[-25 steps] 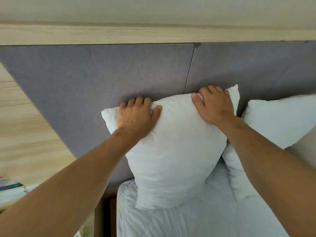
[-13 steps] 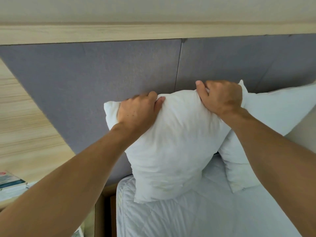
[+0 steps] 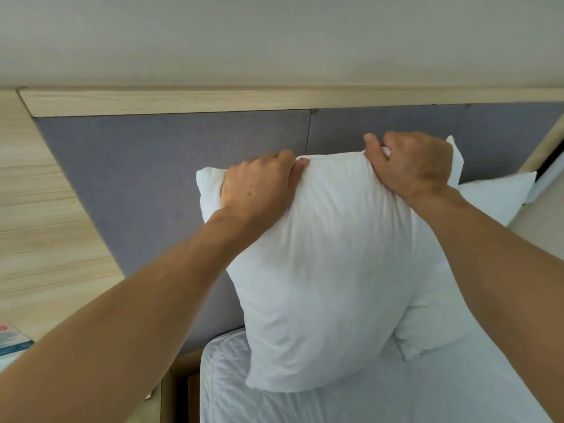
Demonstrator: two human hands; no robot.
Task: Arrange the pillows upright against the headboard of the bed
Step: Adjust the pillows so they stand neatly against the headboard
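A white pillow (image 3: pixel 320 270) stands upright on the bed, its top edge near the grey padded headboard (image 3: pixel 158 184). My left hand (image 3: pixel 259 184) grips the pillow's top edge near its left corner. My right hand (image 3: pixel 412 163) pinches the top edge near the right corner, fingers curled into the fabric. A second white pillow (image 3: pixel 488 196) leans against the headboard behind and to the right, partly hidden by the first pillow and my right arm.
The white mattress cover (image 3: pixel 335 404) fills the lower middle. A light wooden ledge (image 3: pixel 274 100) tops the headboard. A wood-panelled wall (image 3: pixel 39 224) lies to the left, with books (image 3: pixel 12 340) on a bedside surface at the lower left.
Both hands went from pressing flat on the pillow's top to gripping its top edge. The pillow has been pulled a little away from the headboard. My view has tilted, showing more of the wall above.
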